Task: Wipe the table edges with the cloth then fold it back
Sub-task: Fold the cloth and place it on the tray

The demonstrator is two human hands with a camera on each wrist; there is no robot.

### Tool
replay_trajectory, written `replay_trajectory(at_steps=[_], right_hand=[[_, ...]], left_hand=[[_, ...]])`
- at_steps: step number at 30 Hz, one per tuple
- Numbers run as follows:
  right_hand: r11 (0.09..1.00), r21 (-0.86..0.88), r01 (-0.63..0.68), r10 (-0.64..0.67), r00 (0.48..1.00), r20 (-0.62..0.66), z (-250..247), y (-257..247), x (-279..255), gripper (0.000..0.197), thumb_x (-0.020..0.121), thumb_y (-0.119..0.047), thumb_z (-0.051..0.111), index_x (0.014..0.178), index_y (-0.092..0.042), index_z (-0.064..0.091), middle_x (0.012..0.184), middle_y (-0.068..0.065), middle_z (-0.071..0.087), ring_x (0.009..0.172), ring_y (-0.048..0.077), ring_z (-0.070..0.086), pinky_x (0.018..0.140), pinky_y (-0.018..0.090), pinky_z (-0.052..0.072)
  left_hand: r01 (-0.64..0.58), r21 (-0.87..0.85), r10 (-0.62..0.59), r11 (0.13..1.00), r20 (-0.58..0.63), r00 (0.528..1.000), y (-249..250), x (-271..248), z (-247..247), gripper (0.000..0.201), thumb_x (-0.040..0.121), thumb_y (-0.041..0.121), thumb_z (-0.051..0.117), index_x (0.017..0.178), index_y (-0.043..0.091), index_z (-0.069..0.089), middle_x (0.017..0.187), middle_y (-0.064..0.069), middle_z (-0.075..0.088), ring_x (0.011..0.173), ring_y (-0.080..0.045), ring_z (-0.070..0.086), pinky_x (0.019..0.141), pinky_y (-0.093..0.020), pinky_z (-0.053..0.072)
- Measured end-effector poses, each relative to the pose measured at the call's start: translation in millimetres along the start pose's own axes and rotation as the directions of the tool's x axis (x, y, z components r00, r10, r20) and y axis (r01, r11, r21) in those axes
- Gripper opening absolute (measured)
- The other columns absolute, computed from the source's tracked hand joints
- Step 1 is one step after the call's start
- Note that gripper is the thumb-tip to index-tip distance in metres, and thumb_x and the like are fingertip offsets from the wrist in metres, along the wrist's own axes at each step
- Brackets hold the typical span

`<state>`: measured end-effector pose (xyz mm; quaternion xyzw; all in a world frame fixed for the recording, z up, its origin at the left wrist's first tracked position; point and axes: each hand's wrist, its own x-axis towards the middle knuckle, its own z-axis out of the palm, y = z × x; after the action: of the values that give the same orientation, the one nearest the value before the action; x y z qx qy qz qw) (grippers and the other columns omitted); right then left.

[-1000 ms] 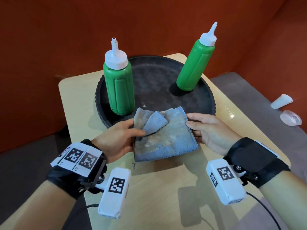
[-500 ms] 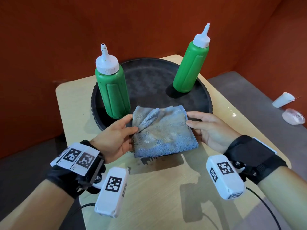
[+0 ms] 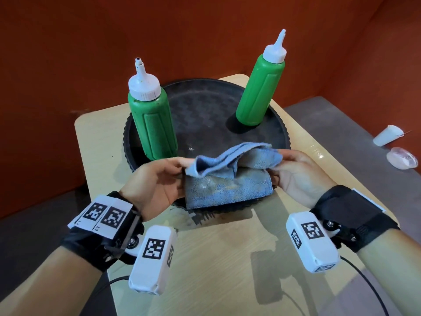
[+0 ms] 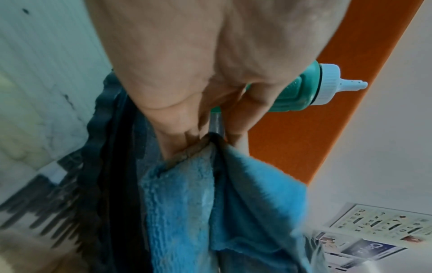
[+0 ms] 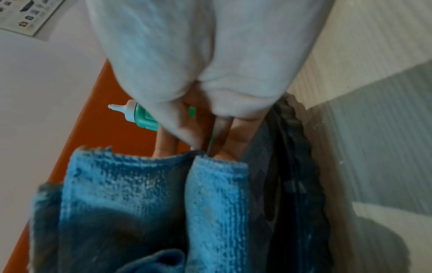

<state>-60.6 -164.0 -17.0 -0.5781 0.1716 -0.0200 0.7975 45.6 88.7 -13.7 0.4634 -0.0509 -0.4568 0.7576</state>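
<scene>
A stained blue cloth [image 3: 227,185] is held between both hands above the near rim of the black round tray [image 3: 205,115]. My left hand [image 3: 157,179] pinches its upper left corner, and my right hand [image 3: 293,169] pinches the upper right side. The top flap is lifted and curls over the lower part. In the left wrist view the cloth [image 4: 187,203] hangs from my fingers [image 4: 177,136]. Seen from the right wrist, the cloth [image 5: 145,194] sits under my fingers [image 5: 231,140]. The light wooden table [image 3: 216,258] lies below.
Two green squeeze bottles [image 3: 152,124] [image 3: 259,87] with white nozzle caps stand on the tray. A grey bench at the right holds a white cup [image 3: 387,137] and a clear lid [image 3: 402,157]. An orange wall stands behind the table.
The cloth lay flat against the tray's near rim; now both hands have lifted its far edge up and toward me, so the top layer folds over.
</scene>
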Motion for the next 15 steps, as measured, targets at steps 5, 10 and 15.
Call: replay_trajectory(at_steps=[5, 10, 15], right_hand=[[0.993, -0.085, -0.082, 0.087, 0.995, 0.054, 4, -2, -4, 0.023, 0.079, -0.019, 0.061, 0.064, -0.002, 0.065, 0.089, 0.015, 0.07, 0.073, 0.019, 0.063, 0.067, 0.027, 0.049], [0.896, -0.433, -0.093, 0.142, 0.987, 0.081, 7, 2, -2, 0.037, 0.072, 0.002, 0.075, 0.104, -0.009, 0.06, 0.096, 0.011, 0.072, 0.087, 0.024, 0.066, 0.085, 0.032, 0.052], [0.767, -0.642, -0.014, 0.116, 0.986, 0.117, 14, -9, 2, 0.024, 0.081, -0.001, 0.068, 0.1, -0.015, 0.068, 0.1, 0.006, 0.073, 0.095, 0.02, 0.069, 0.088, 0.04, 0.055]], left_hand=[[0.069, 0.186, -0.036, 0.98, -0.176, 0.984, -1, 1, 1, 0.037, 0.077, 0.037, 0.063, 0.063, 0.003, 0.061, 0.063, -0.009, 0.059, 0.058, -0.021, 0.054, 0.059, -0.029, 0.047], [0.028, 0.484, 0.121, 0.875, -0.275, 0.954, -14, 9, 0, 0.042, 0.063, -0.007, 0.081, 0.068, 0.016, 0.047, 0.062, -0.012, 0.051, 0.066, -0.024, 0.049, 0.054, -0.031, 0.044], [0.08, 0.555, 0.066, 0.828, -0.238, 0.969, -4, 8, 6, 0.033, 0.077, -0.012, 0.068, 0.097, 0.012, 0.057, 0.08, -0.019, 0.067, 0.066, -0.026, 0.065, 0.056, -0.034, 0.059]])
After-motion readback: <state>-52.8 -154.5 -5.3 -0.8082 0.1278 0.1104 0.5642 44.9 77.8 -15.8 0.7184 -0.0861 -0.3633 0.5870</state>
